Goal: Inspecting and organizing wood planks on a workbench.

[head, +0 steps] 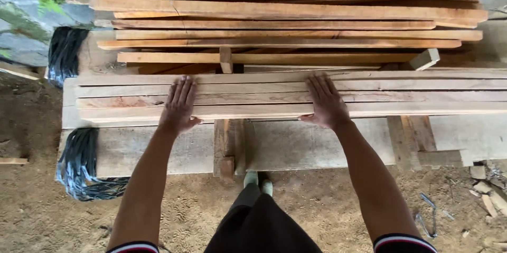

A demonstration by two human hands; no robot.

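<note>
Pressing down from above, both hands lie flat and spread on a low layer of long pale sawn wooden planks (274, 94) that runs crosswise in the head view. The left hand (178, 106) rests palm-down near the planks' left end and the right hand (326, 102) sits well apart from it toward the middle, fingers open and closed on nothing, thumbs hooked over the near edge. That wide, flat placement looks suited to steadying or squaring the boards, which lie edge to edge on a grey weathered timber worktop (296, 144).

Behind them rises a taller stack of reddish-brown wooden boards (290, 15), kept in tiers by small cross spacers, probably for airing. Black bundled strapping (79, 166) hangs at the worktop's left corner.

The planks' right ends run out of frame, the tall stack's top is cut off, and the palms' undersides are hidden. Sandy ground (47, 211) lies below, with blurred debris at the right.
</note>
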